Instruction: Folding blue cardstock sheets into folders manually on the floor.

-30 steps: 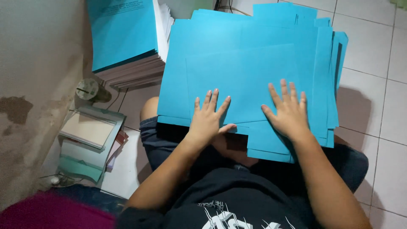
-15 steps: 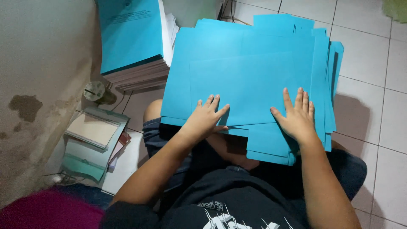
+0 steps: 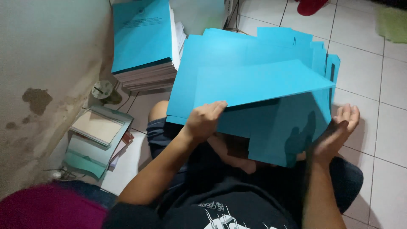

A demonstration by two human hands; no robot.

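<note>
A pile of bright blue card sheets (image 3: pixel 237 51) rests on my lap and the tiled floor. My left hand (image 3: pixel 202 121) grips the near edge of the top blue sheet (image 3: pixel 258 82) and holds it lifted, its front edge raised above the pile. My right hand (image 3: pixel 337 133) is blurred, palm up with fingers apart, beside the right edge of the pile under the lifted sheet's corner; it grips nothing that I can see.
A tall stack of papers with a blue cover (image 3: pixel 142 38) stands at the back left by the stained wall (image 3: pixel 38 85). Notebooks and pale green folders (image 3: pixel 95 140) lie at the left. A tape roll (image 3: pixel 101 90) sits near the wall. White floor tiles (image 3: pixel 390 127) extend right.
Both hands lay flat on the pile before. Now my left hand has lifted the top sheet's near edge, and my right hand has slid off to the right side.
</note>
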